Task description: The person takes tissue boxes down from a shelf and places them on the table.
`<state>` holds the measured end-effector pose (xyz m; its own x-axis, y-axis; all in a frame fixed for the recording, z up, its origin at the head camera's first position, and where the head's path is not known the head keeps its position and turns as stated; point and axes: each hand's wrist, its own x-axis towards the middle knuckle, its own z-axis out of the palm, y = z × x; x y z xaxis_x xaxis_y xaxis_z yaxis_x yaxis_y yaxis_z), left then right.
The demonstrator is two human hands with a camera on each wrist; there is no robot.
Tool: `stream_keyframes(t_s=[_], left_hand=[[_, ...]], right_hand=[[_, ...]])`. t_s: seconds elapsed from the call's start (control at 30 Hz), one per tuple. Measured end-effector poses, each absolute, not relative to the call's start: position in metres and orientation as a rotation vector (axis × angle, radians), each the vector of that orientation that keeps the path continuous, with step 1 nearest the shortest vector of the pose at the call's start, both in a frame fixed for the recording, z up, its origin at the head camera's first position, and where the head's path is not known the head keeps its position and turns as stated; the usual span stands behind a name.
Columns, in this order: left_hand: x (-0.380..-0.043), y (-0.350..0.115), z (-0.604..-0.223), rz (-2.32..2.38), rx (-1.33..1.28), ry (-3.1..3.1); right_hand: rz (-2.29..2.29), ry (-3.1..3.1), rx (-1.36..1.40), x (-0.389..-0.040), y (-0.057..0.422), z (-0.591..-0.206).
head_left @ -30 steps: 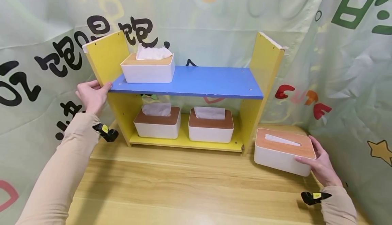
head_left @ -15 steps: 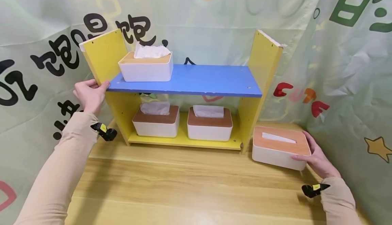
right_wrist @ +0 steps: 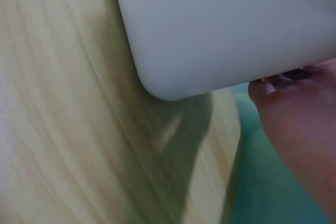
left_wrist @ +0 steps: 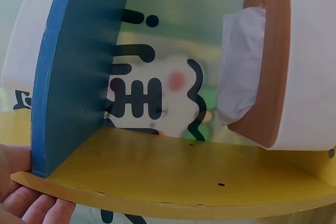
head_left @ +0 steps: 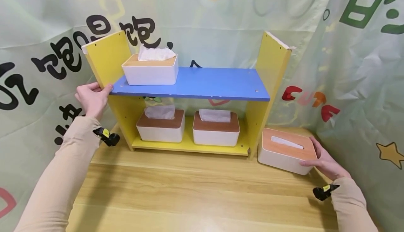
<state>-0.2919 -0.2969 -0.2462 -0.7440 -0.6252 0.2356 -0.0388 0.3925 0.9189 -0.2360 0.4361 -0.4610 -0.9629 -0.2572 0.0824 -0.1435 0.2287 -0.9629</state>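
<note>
Well apart from left hand (head_left: pixel 92 100) gripping yellow-and-blue shelf (head_left: pixel 214 83), rightmost tissue box (head_left: pixel 284 154), held in right hand (head_left: pixel 326 163)

Before you: wood-grain table (head_left: pixel 189 190), shelf unit (head_left: pixel 274 63) standing upright on it, toward back. Two tiers: blue upper board (head_left: pixel 217 83), yellow bottom board (head_left: pixel 188 133), yellow side panels. On blue board, at your left end: white box with pale wood lid (head_left: pixel 149 74), near left panel. On yellow board: left brown-lidded box (head_left: pixel 160 133) and right brown-lidded box (head_left: pixel 216 137), side by side, narrow gap between. Right of unit, just beside it: slanted tissue box (head_left: pixel 285 151) at table; whether resting fully, you can't tell.
</note>
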Motion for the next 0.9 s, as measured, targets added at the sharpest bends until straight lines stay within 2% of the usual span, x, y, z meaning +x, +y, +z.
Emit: stream_keyframes(t_s=[0.23, 0.47, 0.7, 0.9], left_hand=[[-0.291, -0.298, -0.246, -1.352, 0.560, -2.095], [-0.291, -0.298, -0.243, -1.360, 0.542, -2.098], [-0.288, -0.298, -0.246, -1.354, 0.556, -2.098], [-0.290, -0.297, -0.247, -1.343, 0.534, -2.104]], right_hand=[[-1.733, 2.351, -0.199, -0.232, 0.428, -0.448], [-1.630, 2.571, 0.273, -0.229, 0.393, -0.436], [-1.820, 2.577, 0.802, -0.237, 0.368, -0.441], [-1.914, 2.531, 0.874, -0.242, 0.371, -0.444]])
